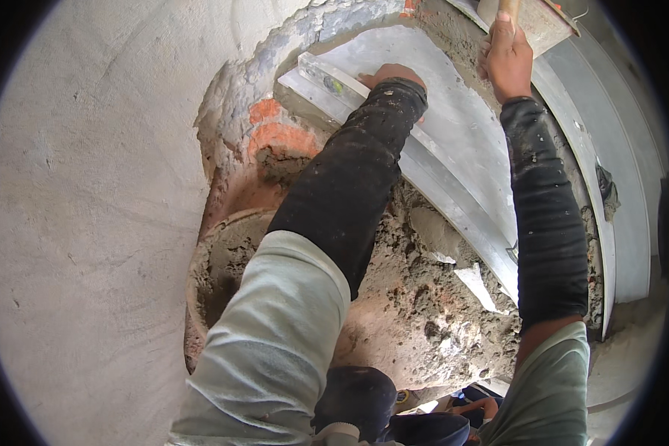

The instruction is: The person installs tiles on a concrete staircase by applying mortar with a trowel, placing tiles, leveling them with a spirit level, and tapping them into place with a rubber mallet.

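The right hand (510, 63) grips a wooden handle (508, 9) (top cut off).

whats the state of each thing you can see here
left hand: at the level, grip partly hidden
right hand: closed around a handle
wooden handle: upper end out of frame
level: lying along the slab
grey slab: dusty, smudged
round container: holds mortar, partly hidden
plaster wall: broken away at its edge
orange brick: exposed
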The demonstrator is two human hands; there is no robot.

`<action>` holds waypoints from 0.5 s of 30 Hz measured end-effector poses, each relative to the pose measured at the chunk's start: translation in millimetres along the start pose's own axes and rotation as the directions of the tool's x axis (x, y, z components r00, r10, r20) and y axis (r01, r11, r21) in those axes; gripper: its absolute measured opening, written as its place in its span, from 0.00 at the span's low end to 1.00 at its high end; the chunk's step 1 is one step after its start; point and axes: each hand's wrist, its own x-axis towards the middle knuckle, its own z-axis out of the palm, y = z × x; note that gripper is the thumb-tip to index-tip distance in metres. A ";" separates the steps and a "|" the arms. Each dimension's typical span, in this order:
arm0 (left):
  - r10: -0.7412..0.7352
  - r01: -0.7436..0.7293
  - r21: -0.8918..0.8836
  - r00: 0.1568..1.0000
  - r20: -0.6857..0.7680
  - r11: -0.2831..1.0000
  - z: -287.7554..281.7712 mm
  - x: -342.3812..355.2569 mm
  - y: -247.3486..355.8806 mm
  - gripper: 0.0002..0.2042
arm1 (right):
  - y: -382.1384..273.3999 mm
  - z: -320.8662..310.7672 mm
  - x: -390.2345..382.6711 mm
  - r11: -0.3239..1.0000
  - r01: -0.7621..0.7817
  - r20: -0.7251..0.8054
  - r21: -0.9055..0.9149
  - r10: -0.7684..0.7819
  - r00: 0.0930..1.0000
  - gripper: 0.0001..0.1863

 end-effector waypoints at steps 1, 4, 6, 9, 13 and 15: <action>0.011 -0.011 -0.007 1.000 0.005 1.000 -1.0 -3.4 1.9 0.36 | 10.1 0.7 -6.3 0.997 0.021 -0.037 -0.071 -0.024 0.999 0.31; 0.065 -0.066 -0.024 0.997 -0.043 0.998 -12.6 -11.8 17.2 0.36 | 113.1 -20.3 -16.3 0.696 0.472 0.242 -0.541 -0.409 0.880 0.29; 0.048 -0.052 -0.040 0.994 -0.096 0.998 -2.0 -7.0 8.5 0.37 | 113.4 -9.5 -18.0 0.649 0.525 0.327 -0.550 -0.411 0.851 0.30; 0.001 -0.002 -0.039 0.999 -0.038 0.999 -0.7 -5.1 1.4 0.37 | 30.3 4.9 -15.5 0.964 -0.128 0.170 -0.231 0.170 0.971 0.31; 0.029 -0.031 -0.062 0.999 -0.028 0.998 -3.6 -7.6 3.7 0.37 | 77.6 0.9 -24.7 0.910 0.104 0.262 -0.402 0.005 0.965 0.31; 0.007 -0.008 -0.072 1.000 -0.026 0.997 -5.1 -7.6 5.7 0.37 | 97.3 -1.1 -33.0 0.833 0.304 0.431 -0.462 -0.088 0.898 0.30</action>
